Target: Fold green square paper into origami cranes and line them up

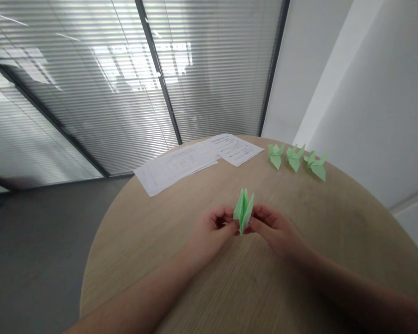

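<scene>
A partly folded piece of light green origami paper (243, 211) stands upright between my hands, its pointed flaps fanned upward. My left hand (216, 229) pinches its left side, thumb in front and fingers curled behind. On the opposite side, my right hand (272, 229) grips the lower right flap between thumb and fingers. Some fingertips are hidden behind the paper. Both hands are just above the wooden table. Three finished green paper cranes, the left one (276, 156), the middle one (295, 157) and the right one (316, 165), sit in a row at the far right.
Printed white sheets (181, 167) overlap near the far left edge of the round wooden table (132, 241), with another printed page (238, 150) beside them. Behind stand glass panels with blinds (212, 83) and a white wall (379, 106). Grey floor (38, 241) shows at left.
</scene>
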The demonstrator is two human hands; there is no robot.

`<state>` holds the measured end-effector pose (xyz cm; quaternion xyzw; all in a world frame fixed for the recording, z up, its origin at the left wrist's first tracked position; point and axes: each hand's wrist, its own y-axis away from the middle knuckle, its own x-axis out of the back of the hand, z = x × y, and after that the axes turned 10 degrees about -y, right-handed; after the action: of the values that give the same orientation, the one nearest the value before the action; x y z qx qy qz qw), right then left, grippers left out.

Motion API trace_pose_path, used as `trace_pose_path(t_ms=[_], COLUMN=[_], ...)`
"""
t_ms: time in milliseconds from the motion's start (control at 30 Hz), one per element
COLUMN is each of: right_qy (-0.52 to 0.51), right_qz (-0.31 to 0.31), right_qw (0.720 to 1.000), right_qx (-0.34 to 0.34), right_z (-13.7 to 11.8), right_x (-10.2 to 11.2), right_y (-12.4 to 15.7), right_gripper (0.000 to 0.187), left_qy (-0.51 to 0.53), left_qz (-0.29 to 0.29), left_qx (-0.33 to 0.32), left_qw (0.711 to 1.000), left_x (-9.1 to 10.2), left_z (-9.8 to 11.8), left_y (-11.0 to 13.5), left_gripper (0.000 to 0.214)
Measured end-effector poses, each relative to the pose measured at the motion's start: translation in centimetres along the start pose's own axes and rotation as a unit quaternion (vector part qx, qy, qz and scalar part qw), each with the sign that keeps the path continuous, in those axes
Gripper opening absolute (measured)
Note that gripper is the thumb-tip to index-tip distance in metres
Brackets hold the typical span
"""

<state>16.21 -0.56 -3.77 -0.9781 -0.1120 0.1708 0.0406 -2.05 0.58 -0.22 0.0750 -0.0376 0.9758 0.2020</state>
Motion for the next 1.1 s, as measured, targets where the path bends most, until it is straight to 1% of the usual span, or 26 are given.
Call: trace_pose_path(t_ms=[100,200,300,400,500,667,800,933,1000,1100], right_qy=[0.097,0.153,0.133,0.094,0.078,0.068,0.074,0.100,0.114,0.123], right_qz=[-0.005,-0.010,-0.009,-0.002,0.000,-0.030,-0.061,-0.099,-0.091,-0.068], right_qw=[0.994,0.984,0.987,0.993,0.995,0.996,0.994,0.987,0.986,0.987], right_qx=[0.050,0.094,0.091,0.070,0.061,0.048,0.054,0.074,0.078,0.076], right_z=[-0.8,-1.3,-1.2,-0.9,-0.8,-0.7,-0.7,-0.7,-0.5,-0.4], right_x=[-0.1,-0.2,-0.2,-0.2,-0.2,-0.4,-0.4,-0.4,-0.6,-0.9], right_y=[0.3,0.5,0.7,0.7,0.6,0.7,1.0,1.1,1.1,1.0], right_gripper=[0.016,0.016,0.016,0.021,0.024,0.024,0.025,0.032,0.035,0.026], left_qy=[-0.018,-0.010,-0.001,-0.034,-0.090,-0.157,-0.171,-0.129,-0.096,-0.060], left_qz=[0.033,0.061,0.046,0.032,0.036,0.053,0.070,0.085,0.082,0.059], left_qx=[-0.027,-0.052,-0.059,-0.080,-0.108,-0.138,-0.130,-0.087,-0.069,-0.048], left_qw=[0.999,0.997,0.997,0.996,0.989,0.977,0.974,0.984,0.990,0.995], left_x=[0.3,0.3,0.3,0.1,0.1,0.4,0.6,0.5,0.3,0.2], left_z=[-0.1,-0.2,-0.3,-0.1,0.3,0.6,0.4,0.0,-0.3,-0.6], left_y=[-0.1,-0.1,0.0,0.3,0.5,0.4,0.3,0.1,0.0,-0.2], left_gripper=[0.007,0.008,0.005,0.004,0.004,0.007,0.008,0.013,0.019,0.020])
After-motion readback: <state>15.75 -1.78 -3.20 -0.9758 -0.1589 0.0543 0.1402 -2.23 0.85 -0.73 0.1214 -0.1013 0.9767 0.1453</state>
